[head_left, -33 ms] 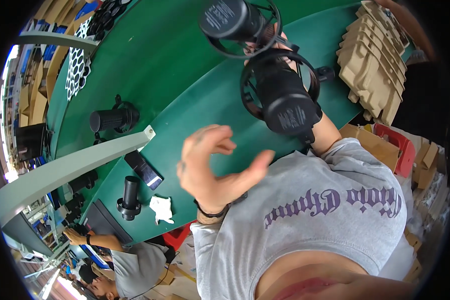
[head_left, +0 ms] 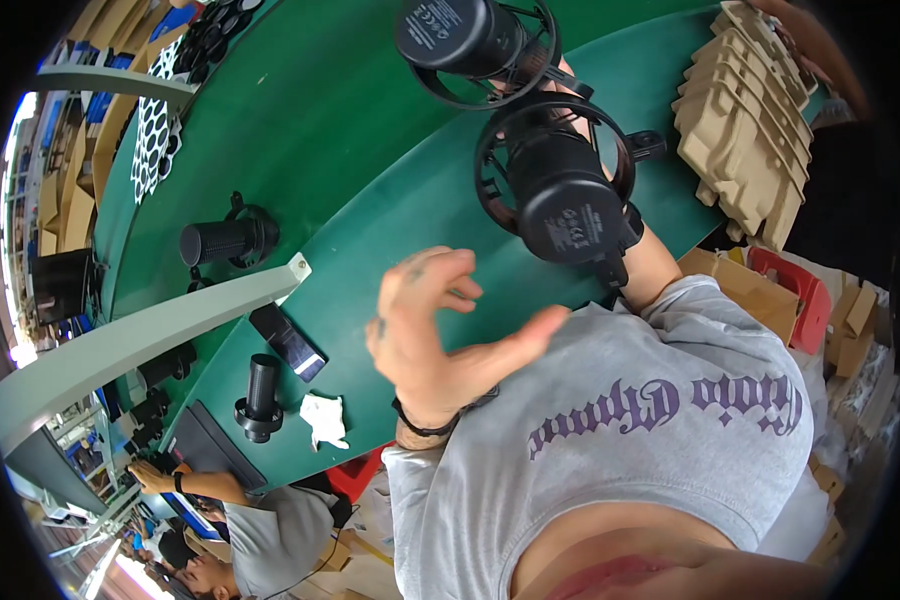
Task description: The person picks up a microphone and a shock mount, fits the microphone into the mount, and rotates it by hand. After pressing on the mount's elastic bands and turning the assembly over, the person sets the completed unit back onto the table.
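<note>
Two black microphones with round shock mounts are held out over the green table by my right hand [head_left: 574,100]. The upper microphone [head_left: 450,35] lies near the top edge, its flat base turned to me. Nearer, the lower microphone [head_left: 570,205] covers much of my right hand and wrist. Closed fingers show only in part between the two mounts, so the exact grip on each is hidden. My left hand [head_left: 425,335], a dark band at its wrist, is open and empty in front of my chest, fingers curved and thumb apart.
Stacked brown pulp trays [head_left: 745,125] stand at the right, a person's arm [head_left: 820,50] beside them. Leftward are a standing microphone [head_left: 260,390], a phone [head_left: 288,342], a white crumpled cloth [head_left: 323,418], a grey metal bar [head_left: 150,335] and another microphone [head_left: 220,240]. A co-worker [head_left: 270,535] sits lower left.
My left hand has shifted slightly right, staying open. Both microphones have moved a little up and left in my right hand, and the lower one has turned slightly.
</note>
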A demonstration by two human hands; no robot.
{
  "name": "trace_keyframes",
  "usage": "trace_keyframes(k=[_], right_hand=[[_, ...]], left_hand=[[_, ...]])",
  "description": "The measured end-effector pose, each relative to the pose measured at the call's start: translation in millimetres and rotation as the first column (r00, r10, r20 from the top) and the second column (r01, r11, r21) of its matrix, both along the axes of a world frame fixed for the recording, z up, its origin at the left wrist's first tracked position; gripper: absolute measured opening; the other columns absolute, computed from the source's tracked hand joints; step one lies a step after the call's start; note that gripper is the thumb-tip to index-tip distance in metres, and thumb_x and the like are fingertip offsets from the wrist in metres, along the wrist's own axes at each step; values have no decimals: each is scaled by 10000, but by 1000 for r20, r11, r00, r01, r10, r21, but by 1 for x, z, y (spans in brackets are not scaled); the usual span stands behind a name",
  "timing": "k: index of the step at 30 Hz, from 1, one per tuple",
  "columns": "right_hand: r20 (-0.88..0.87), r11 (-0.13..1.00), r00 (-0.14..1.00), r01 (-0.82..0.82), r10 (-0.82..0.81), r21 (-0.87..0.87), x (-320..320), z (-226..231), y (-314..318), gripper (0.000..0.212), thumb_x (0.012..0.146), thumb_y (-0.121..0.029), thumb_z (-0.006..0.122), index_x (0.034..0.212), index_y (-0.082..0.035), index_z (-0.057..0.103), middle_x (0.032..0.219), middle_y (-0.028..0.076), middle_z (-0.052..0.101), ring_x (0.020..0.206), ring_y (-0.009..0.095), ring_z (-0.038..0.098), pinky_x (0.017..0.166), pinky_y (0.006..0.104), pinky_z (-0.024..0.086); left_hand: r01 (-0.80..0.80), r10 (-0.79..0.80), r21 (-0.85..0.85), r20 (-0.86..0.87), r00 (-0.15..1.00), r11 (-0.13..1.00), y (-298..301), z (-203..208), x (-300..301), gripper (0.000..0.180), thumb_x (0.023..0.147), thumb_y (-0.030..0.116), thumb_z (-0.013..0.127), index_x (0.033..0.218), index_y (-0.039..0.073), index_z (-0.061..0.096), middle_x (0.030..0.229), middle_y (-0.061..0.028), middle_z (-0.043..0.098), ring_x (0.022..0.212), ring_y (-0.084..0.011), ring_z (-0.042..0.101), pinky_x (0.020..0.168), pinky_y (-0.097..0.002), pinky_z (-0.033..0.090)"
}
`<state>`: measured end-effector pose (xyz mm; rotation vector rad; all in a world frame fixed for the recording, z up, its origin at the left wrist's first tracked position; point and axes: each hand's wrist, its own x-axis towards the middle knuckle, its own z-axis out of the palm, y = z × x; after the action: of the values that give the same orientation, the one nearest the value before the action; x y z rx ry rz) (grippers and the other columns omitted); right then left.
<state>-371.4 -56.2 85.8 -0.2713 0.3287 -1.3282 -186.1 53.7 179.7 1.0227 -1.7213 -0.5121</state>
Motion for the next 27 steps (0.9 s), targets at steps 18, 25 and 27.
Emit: trace_keyframes(k=[18,25,27], right_hand=[[-67,972,972,221,-227,-81,12,15,-10,653,949,-606,333,1087,-24,597,885,123,671,804,233,672,725,339,559],[-73,975,981,169,-181,-142,11,13,-11,679,922,-651,344,1052,-43,614,875,119,669,838,246,666,732,346,558],[9,979,991,131,-131,-157,10,17,-9,675,915,-658,353,1049,-50,616,875,115,668,840,243,664,739,348,557]], left_hand=[[9,96,-383,254,962,924,0,3,-15,432,626,127,728,1052,122,656,1036,-77,570,808,-243,567,585,-294,539],[91,86,-449,359,929,889,3,4,-19,333,665,118,727,978,219,674,1039,28,604,890,-220,540,627,-269,456],[131,67,-466,384,921,875,3,4,-20,397,625,70,722,995,209,678,1057,3,604,883,-236,532,647,-295,452]])
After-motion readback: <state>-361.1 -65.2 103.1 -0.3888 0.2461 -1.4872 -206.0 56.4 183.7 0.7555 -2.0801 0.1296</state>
